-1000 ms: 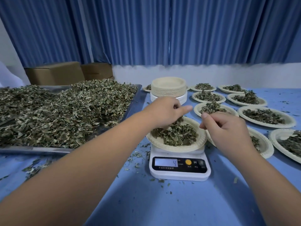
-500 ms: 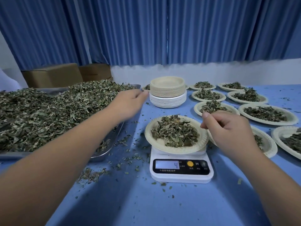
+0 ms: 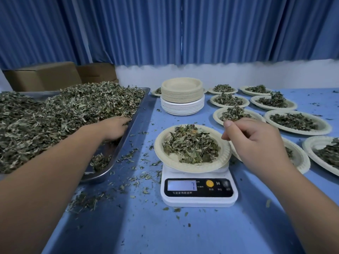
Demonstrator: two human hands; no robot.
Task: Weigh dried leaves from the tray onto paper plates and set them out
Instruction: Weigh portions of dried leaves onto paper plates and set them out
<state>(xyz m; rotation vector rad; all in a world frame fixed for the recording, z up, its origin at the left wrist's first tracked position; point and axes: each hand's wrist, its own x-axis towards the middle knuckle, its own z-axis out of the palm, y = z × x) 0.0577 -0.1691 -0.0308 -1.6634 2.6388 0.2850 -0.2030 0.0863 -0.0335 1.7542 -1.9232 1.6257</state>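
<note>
Left hand [image 3: 114,128]: I see it palm down inside the tray [image 3: 128,138], against the right rim; its fingertips are buried in the dried leaves [image 3: 64,116], so I cannot tell whether it grasps any. The leaves fill the tray in a heap that rises to the left of and behind this hand; a bare patch of metal shows just below the wrist.

Right hand [image 3: 256,142]: raised above the table, just beside the right edge of the paper plate [image 3: 165,154] and apart from it; fingers curled into the palm, thumb up; clenched loosely, with no leaf visible in it.

The paper plate sits level on the scale [image 3: 199,198], centred between the two hands; it carries a mound of leaves [image 3: 190,145] that covers most of its well. The scale stands on the blue table [image 3: 183,235], near the tray's right rim; its display [image 3: 181,185] is lit and shows a single digit at the right end.

Behind the scale: a stack of empty plates [image 3: 182,92], tan ones on white ones. To the right: filled plates [image 3: 297,121] laid out in rows, the nearest partly hidden under the right hand. Leaf scraps [image 3: 128,158] lie scattered on the table between tray and scale. Cardboard boxes [image 3: 42,76] stand behind the tray; a blue curtain [image 3: 183,33] closes the background.
</note>
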